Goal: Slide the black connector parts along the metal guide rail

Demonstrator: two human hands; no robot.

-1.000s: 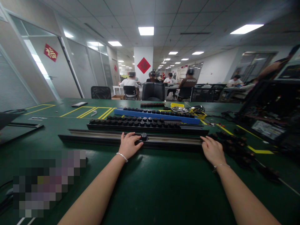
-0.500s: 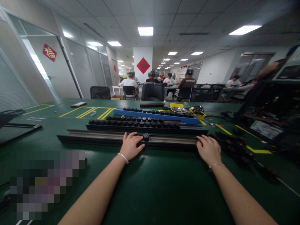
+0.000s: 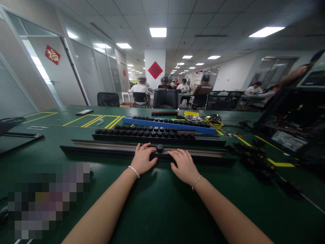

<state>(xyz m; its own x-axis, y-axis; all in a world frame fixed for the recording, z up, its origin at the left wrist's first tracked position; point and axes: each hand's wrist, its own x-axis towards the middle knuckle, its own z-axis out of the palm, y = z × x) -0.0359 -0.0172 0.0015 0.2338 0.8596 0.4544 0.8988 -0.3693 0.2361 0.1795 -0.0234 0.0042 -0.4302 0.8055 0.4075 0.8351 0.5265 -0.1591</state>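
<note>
A long black channel rail [image 3: 96, 151] lies across the green table in front of me, with one round black part [image 3: 159, 148] sitting in it near the middle. My left hand [image 3: 144, 158] rests on the rail just left of that part, fingers spread, its index fingertip close to or touching it. On the other side, my right hand [image 3: 183, 165] lies over the rail with fingers stretched out, a small distance right of the part. Behind the rail stands another black rail [image 3: 119, 137] holding several similar round black parts.
Farther back, a blue rail [image 3: 167, 126] carries a row of black parts. Beyond it are a metal dish [image 3: 194, 118] and a yellow tray [image 3: 191, 114]. Loose dark parts [image 3: 256, 166] lie at right, beside an open black case [image 3: 286, 122]. People sit at far desks.
My right hand has moved left along the rail, from near its right end to beside the round black part. My left hand has stayed almost in place.
</note>
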